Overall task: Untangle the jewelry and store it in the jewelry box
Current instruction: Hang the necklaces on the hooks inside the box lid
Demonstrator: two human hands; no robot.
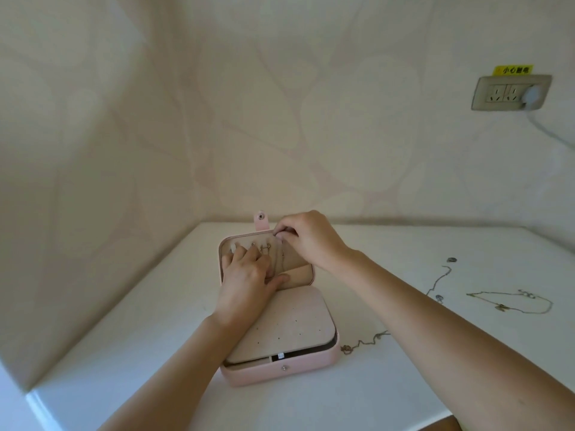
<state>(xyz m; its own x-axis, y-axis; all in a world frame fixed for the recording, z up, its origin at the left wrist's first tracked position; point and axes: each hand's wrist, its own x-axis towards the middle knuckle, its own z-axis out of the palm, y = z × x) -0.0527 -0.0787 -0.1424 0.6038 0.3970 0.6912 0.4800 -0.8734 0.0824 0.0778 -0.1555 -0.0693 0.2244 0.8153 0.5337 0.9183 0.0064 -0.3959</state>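
A pink jewelry box (281, 367) lies open on the white table, its lid (298, 269) tipped back toward the wall. My left hand (247, 276) rests on the inside of the lid, fingers spread near the row of small hooks (264, 247), thumb against the lid pocket. My right hand (306, 236) is at the lid's upper right edge and pinches a thin chain (280, 259) that hangs down over the lid lining. A perforated earring panel (286, 329) covers the box's base.
Loose necklaces lie on the table to the right: a silver chain (438, 283), a gold chain with a pendant (510, 303), and one (364, 342) beside the box's right edge. A wall socket (510, 93) with a cable sits upper right. Walls close the corner behind.
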